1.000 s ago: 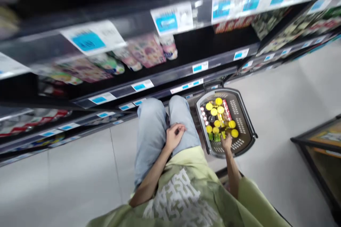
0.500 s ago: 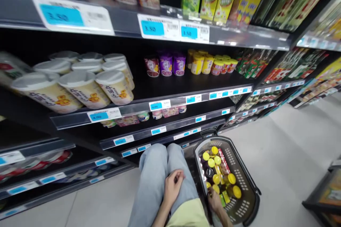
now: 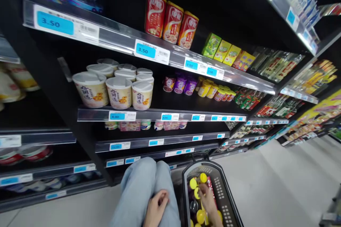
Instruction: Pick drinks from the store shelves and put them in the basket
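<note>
My left hand (image 3: 157, 205) rests on my jeans-covered leg (image 3: 144, 184), its fingers loosely curled with nothing seen in them. Inside the dark shopping basket (image 3: 226, 184) to the right, my right hand (image 3: 208, 200) reaches down with bent fingers at the edge of a yellow-lidded can (image 3: 196, 193). The fingers seem closed on that can, though its body is hidden. Around it are more yellow lids (image 3: 200, 216), a dark lid (image 3: 194, 206) and a red package (image 3: 210, 183). The basket's lower end is cut off by the frame.
Dark shelves carry white-lidded porridge tubs (image 3: 119, 94), red cans (image 3: 173, 21), purple cans (image 3: 186, 85), yellow cans (image 3: 205, 88) and small drink boxes (image 3: 222, 49). Price labels line the shelf edge (image 3: 93, 114). Pale floor (image 3: 255, 181) lies right of the basket.
My view has shifted, so more shelf shows above and less of the basket below. My right hand has moved from the basket's near part to farther in. My left hand stays on my leg.
</note>
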A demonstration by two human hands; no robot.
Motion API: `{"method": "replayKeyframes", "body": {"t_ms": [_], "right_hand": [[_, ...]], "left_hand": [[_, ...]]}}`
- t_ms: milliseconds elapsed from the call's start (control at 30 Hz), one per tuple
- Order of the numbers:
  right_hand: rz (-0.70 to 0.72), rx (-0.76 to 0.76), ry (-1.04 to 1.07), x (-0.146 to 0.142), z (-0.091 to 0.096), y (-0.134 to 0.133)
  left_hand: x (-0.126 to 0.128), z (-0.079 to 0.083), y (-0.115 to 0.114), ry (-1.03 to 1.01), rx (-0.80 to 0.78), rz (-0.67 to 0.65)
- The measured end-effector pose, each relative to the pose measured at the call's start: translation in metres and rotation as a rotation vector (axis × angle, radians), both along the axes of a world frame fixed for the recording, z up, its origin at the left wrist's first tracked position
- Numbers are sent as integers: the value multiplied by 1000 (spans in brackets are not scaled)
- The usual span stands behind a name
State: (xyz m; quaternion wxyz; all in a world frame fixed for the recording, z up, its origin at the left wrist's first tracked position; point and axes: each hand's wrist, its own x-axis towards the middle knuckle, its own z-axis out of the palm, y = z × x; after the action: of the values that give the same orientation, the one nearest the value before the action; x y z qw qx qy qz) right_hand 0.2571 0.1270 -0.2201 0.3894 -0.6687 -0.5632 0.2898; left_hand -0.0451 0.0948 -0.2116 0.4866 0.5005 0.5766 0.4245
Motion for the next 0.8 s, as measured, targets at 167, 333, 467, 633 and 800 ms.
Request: {"method": "replayKeyframes", "body": {"t_ms": [167, 333, 467, 633, 800], "right_hand": [[-21, 73, -19, 10, 83, 63], [-154, 403, -103, 14, 163, 113], [-239, 671, -125, 13, 223, 149], [-182, 819, -212, 5, 270, 186], [-110, 859, -371, -2, 302, 224]], "left_hand": [[1, -3, 0, -27, -5, -5], [-2, -11, 4, -77, -12, -43], [-7, -16, 6, -137, -39, 47], [-7, -18, 4, -163, -64, 106], [-3, -18, 8, -166, -74, 51]]}}
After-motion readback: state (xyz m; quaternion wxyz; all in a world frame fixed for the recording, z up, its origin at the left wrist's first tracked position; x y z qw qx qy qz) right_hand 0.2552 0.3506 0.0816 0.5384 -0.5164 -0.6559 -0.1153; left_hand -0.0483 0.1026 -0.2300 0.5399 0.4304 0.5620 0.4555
